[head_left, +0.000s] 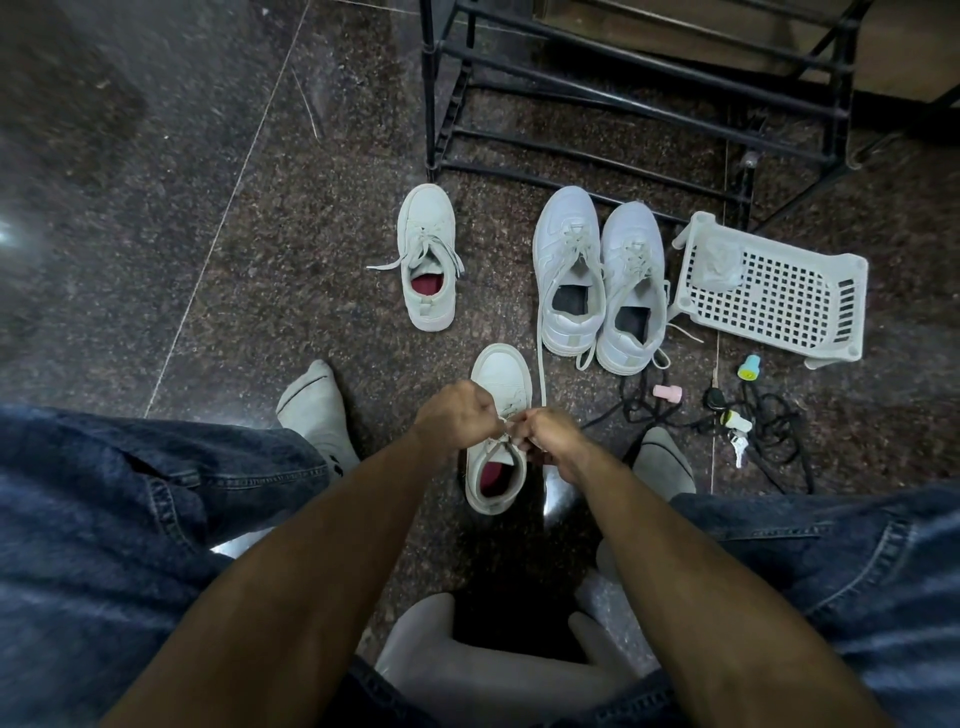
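Observation:
A white sneaker with a red insole (497, 379) stands on the dark stone floor between my socked feet. My left hand (457, 415) and my right hand (550, 439) meet over its tongue, each with fingers curled round the shoe's white lace (511, 426). One long lace end (542, 364) runs away from the shoe toward the far pair. Its matching sneaker (427, 260) sits farther off to the left, its laces loose.
A pair of white sneakers (597, 280) stands at the right, beside a tipped white plastic basket (769, 291). A black metal shoe rack (623, 93) stands behind. Black cords, keys and small coloured caps (737, 415) lie on the floor at the right.

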